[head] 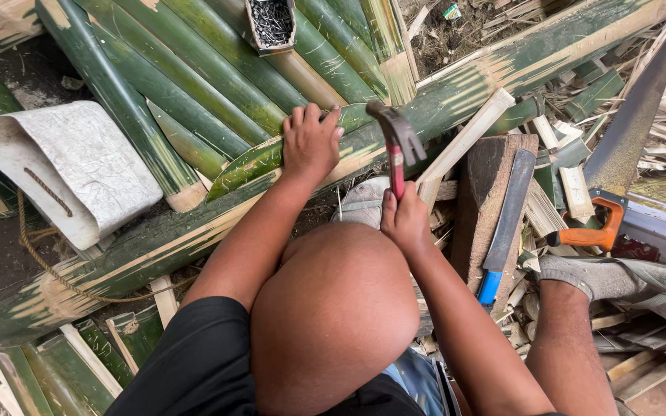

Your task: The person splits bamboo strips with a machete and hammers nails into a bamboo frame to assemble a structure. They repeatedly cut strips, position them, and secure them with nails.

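Observation:
My left hand (310,141) presses flat on a long split green bamboo pole (456,92) that runs diagonally from lower left to upper right. My right hand (405,219) grips the red handle of a claw hammer (396,146), whose dark head is raised just above the pole beside my left fingers. My bent knee fills the lower middle of the view. More split bamboo slats (186,85) lie fanned under the pole.
A small box of dark nails (271,21) rests on the slats at the top. A wooden block (487,202) carries a blue-handled blade (509,223). An orange-handled saw (618,154) lies at the right, and a white bag (71,166) with rope at the left. My socked foot (618,277) rests among offcuts.

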